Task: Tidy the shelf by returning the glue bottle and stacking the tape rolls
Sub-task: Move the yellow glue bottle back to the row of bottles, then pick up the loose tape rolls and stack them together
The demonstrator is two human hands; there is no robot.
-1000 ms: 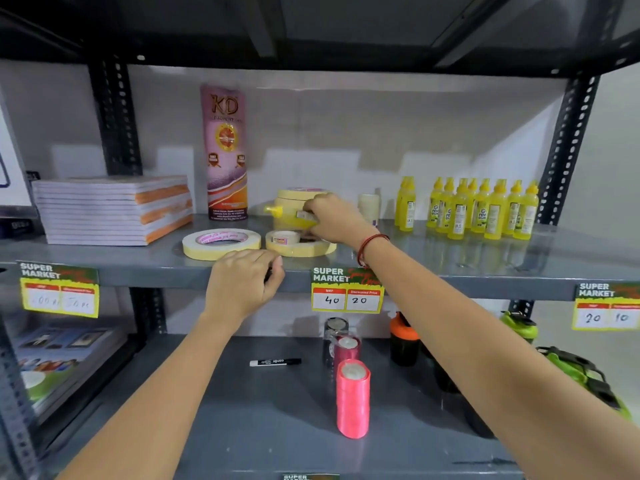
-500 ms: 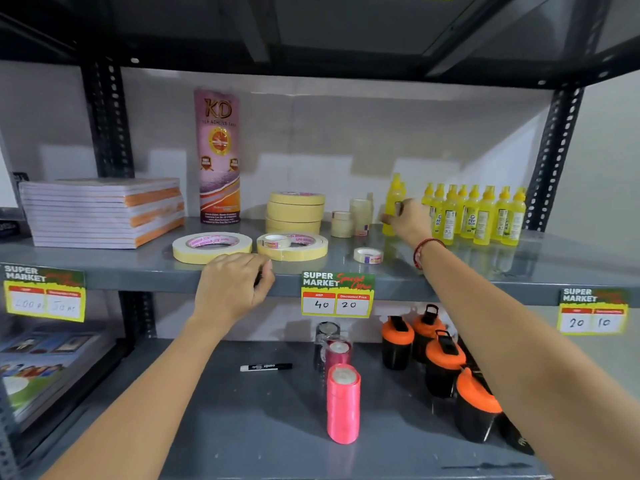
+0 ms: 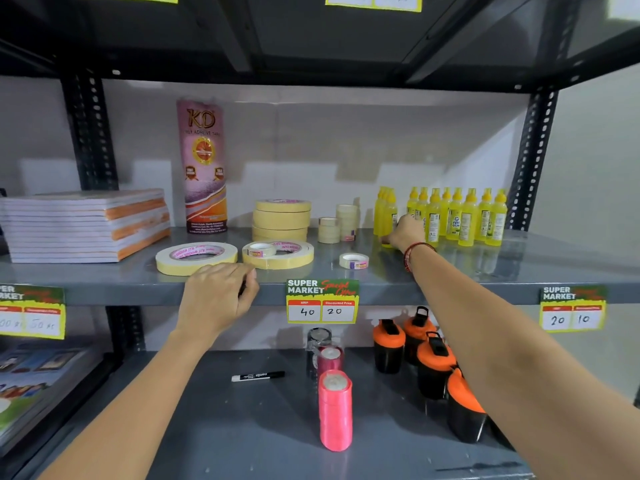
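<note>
- left hand (image 3: 216, 299) stays curled on the shelf edge (image 3: 450, 291), holding nothing.
- loose tape rolls (image 3: 278, 254) still lie unstacked.
- right hand (image 3: 403, 233), a second ago at the tape, now clasps the glue bottle (image 3: 389, 216) set down by its row; return seems nearly done.

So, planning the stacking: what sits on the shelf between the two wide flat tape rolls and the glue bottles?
Head view: one small tape roll lies flat there; the rest is bare shelf.

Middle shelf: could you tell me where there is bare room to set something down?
Bare: front right of the shelf, beyond the right hand. Crowded: the glue bottles behind, and the flat tape rolls by the notebooks.
</note>
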